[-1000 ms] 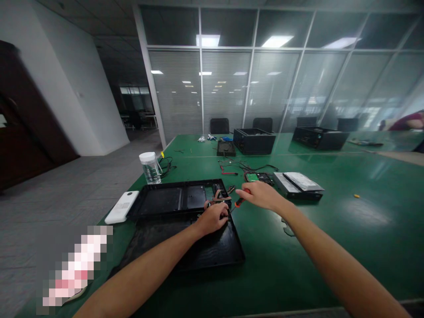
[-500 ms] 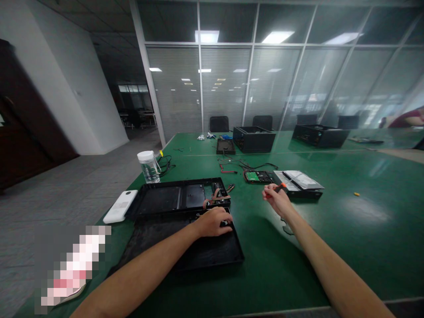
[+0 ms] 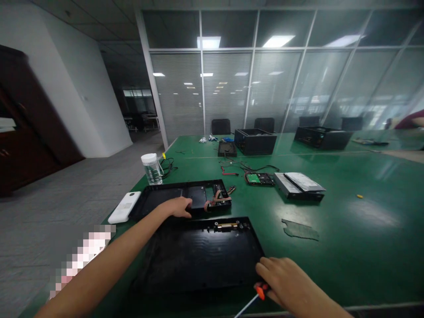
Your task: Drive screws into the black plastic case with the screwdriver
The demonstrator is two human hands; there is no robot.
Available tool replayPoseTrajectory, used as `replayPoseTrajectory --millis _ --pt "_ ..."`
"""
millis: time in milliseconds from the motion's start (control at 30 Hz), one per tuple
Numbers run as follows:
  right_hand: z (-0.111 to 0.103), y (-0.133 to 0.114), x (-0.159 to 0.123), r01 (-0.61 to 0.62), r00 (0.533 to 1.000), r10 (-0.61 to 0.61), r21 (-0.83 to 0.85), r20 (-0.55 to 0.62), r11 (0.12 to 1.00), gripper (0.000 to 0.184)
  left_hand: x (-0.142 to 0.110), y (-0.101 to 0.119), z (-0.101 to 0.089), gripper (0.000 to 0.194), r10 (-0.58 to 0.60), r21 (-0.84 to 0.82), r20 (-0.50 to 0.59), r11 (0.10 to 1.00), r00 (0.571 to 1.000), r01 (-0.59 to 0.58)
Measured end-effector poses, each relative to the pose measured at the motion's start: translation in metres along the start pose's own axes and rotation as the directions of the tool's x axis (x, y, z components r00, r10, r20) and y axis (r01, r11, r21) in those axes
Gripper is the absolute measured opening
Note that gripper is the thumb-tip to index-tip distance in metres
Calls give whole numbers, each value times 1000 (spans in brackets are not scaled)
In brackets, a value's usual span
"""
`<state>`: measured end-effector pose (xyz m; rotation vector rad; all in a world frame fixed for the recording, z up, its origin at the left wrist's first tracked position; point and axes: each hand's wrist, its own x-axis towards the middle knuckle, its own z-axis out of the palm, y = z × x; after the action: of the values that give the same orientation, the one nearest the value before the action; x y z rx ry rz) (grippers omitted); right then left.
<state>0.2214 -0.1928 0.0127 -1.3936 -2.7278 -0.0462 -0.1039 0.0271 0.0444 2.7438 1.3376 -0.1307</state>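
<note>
My left hand is at the near rim of a shallow black casing half, fingers on the inner side and thumb outside, closed over the rim. Striped ribbon cables lie in that half's right end. In my right hand is a screwdriver with an orange and black handle, its shaft pointing down and left. The fingertips of that hand also touch the right edge of a second black casing half. A brass-coloured connector strip sits along its far edge.
On the green table, a white device and a water bottle stand at left. To the right lie a dark thin sheet, a green circuit board and a metal drive box. Black computer cases stand farther back.
The near casing half has shifted toward me and right, apart from the far one. My left hand moved from it to the far half's rim; my right hand came down with the screwdriver.
</note>
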Motion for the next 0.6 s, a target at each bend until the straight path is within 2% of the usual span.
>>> replayPoseTrajectory --millis 67,133,233,367,500,533,600 --pt "2 11 -11 -44 999 45 33 -22 998 23 -9 -5 10 22 76 49 -66 996 995 -73" --pt "1 17 -14 -68 997 71 78 -36 995 17 -15 -2 11 15 156 113 -127 983 980 -142" --pt "-3 17 0 -86 995 91 90 -46 992 8 -21 8 -6 12 192 190 -157 968 969 -162" --pt "-7 21 48 -70 997 71 27 -23 997 9 -34 28 -46 13 210 217 -187 962 960 -168" --pt "-1 36 111 -75 996 75 -23 39 997 20 -63 61 -75 15 205 183 -184 968 961 -171" --pt "1 39 125 -70 998 70 -19 7 997 24 -72 71 -79 15 201 172 -173 970 964 -171" --pt "7 46 148 -34 990 39 40 -133 999 33 -88 88 -83 15 197 151 -156 973 968 -174"
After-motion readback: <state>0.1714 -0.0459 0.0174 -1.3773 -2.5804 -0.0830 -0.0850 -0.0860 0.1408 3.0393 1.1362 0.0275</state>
